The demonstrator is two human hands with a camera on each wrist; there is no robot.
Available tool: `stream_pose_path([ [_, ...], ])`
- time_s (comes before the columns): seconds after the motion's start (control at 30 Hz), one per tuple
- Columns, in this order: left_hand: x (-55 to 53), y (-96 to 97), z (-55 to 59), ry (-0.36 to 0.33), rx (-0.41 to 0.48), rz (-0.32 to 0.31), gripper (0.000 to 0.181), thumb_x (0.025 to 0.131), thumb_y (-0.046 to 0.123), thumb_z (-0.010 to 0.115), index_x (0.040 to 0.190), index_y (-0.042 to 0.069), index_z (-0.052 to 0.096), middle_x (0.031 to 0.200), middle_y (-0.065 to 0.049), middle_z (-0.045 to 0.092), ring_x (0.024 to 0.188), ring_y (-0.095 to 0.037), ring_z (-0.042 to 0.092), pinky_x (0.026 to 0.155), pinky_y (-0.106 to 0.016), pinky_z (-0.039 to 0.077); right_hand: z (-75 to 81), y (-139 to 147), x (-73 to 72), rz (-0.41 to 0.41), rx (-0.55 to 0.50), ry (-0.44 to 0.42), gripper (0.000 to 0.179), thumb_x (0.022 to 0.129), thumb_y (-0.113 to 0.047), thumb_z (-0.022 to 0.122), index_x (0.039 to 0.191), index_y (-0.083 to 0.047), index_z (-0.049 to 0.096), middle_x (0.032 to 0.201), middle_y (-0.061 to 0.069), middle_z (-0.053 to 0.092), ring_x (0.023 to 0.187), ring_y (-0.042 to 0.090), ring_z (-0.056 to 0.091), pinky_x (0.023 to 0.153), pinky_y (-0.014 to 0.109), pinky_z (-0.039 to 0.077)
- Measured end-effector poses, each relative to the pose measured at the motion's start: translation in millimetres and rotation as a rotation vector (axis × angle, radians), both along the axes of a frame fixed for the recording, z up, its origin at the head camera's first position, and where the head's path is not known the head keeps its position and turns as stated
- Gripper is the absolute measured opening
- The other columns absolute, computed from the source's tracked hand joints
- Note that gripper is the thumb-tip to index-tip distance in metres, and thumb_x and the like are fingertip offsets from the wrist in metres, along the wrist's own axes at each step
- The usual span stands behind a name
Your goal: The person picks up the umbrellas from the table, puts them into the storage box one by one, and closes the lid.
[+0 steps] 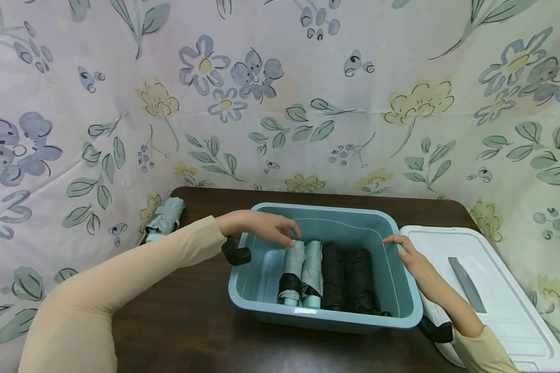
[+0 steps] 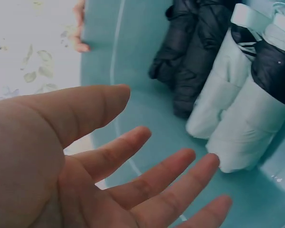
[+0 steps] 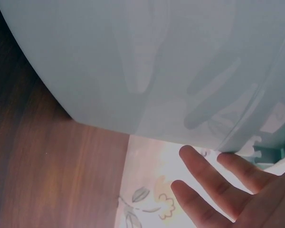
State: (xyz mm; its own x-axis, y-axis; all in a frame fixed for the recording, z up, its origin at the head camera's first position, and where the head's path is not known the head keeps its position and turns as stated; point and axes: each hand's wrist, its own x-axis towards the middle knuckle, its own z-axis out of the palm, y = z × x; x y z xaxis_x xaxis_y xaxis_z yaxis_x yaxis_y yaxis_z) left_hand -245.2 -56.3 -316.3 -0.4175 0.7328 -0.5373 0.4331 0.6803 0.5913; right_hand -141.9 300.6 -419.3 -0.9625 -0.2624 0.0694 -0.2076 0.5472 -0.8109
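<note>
A light blue plastic bin (image 1: 324, 324) holds several folded umbrellas standing side by side. Two are pale blue-green umbrellas (image 1: 291, 269) with black bands, and two dark bundles (image 1: 359, 274), which look like black folded umbrellas, lie to their right. My left hand (image 1: 261, 226) hovers over the bin's left part, just above the top of the leftmost pale umbrella, fingers spread and nothing in them. In the left wrist view its fingertips overlap the lower pale umbrella (image 2: 251, 128). My right hand (image 1: 417, 261) rests at the bin's right rim, with fairly straight fingers along the outer wall (image 3: 133, 71).
Another pale folded umbrella (image 1: 167, 215) lies at the back left of the dark wooden table (image 1: 182, 316). A white lid (image 1: 508, 311) with a grey strip lies on the right, beside the bin. Floral cloth (image 1: 280, 124) hangs behind the table.
</note>
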Motion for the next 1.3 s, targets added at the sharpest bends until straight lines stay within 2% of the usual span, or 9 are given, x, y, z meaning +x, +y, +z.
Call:
stream_pose_path([
  [0.1,1.8,-6.9,6.6,0.043,0.051,-0.023,0.039,0.097,0.03,0.048,0.134,0.016,0.045,0.133,-0.009,0.048,0.118,-0.021,0.05,0.093,-0.036,0.044,0.4,0,-1.1,-0.004,0.002,0.002,0.042,0.101,-0.038,0.021,0.136,-0.016,0.031,0.135,0.025,0.031,0.102,0.042,0.052,0.062,0.039,0.051],
  [0.3,1.8,-27.4,18.9,0.087,0.174,0.019,0.039,0.097,0.029,0.049,0.134,0.017,0.045,0.134,-0.003,0.047,0.123,-0.018,0.046,0.101,-0.036,0.039,0.5,-1,-1.9,-0.001,-0.019,0.002,0.042,0.101,-0.037,0.021,0.136,-0.014,0.031,0.135,0.026,0.03,0.103,0.043,0.05,0.064,0.042,0.051],
  [0.5,0.5,-47.6,27.4,0.131,0.322,0.085,0.038,0.096,0.029,0.051,0.132,0.018,0.047,0.133,0.001,0.048,0.119,-0.016,0.049,0.098,-0.036,0.041,2.0,-1,-0.5,-0.007,-0.011,0.003,0.042,0.101,-0.036,0.021,0.136,-0.013,0.03,0.135,0.026,0.031,0.101,0.042,0.052,0.063,0.039,0.051],
  [0.67,1.7,-58.9,29.3,0.222,0.39,0.105,0.037,0.096,0.03,0.052,0.131,0.021,0.048,0.128,0.004,0.052,0.116,-0.013,0.05,0.096,-0.037,0.042,1.0,-1,-1.0,-0.004,-0.016,0.009,0.041,0.102,-0.035,0.021,0.136,-0.014,0.03,0.135,0.025,0.03,0.101,0.042,0.051,0.064,0.039,0.051],
  [0.77,3.7,-64.5,27.0,0.277,0.435,0.127,0.035,0.095,0.03,0.052,0.13,0.023,0.049,0.126,0.005,0.053,0.115,-0.012,0.051,0.095,-0.037,0.043,-0.1,-1,-1.0,0.003,-0.018,0.012,0.04,0.102,-0.033,0.02,0.136,-0.014,0.03,0.135,0.025,0.029,0.102,0.042,0.05,0.064,0.039,0.05],
  [1.03,8.5,-76.0,12.4,0.415,0.56,0.246,0.026,0.094,0.028,0.054,0.12,0.027,0.057,0.121,0.005,0.058,0.103,-0.011,0.059,0.086,-0.035,0.048,-0.6,-2,0.5,-0.012,-0.037,-0.019,0.04,0.102,-0.036,0.021,0.134,-0.014,0.031,0.133,0.024,0.031,0.099,0.038,0.052,0.062,0.035,0.051],
  [1.3,10.1,-93.0,-5.5,0.531,0.596,0.337,0.026,0.094,0.029,0.054,0.12,0.028,0.057,0.122,0.004,0.058,0.102,-0.009,0.059,0.088,-0.038,0.048,-0.5,-1,1.9,-0.004,-0.031,0.002,0.039,0.102,-0.034,0.02,0.134,-0.013,0.031,0.134,0.024,0.03,0.1,0.039,0.052,0.062,0.034,0.051],
])
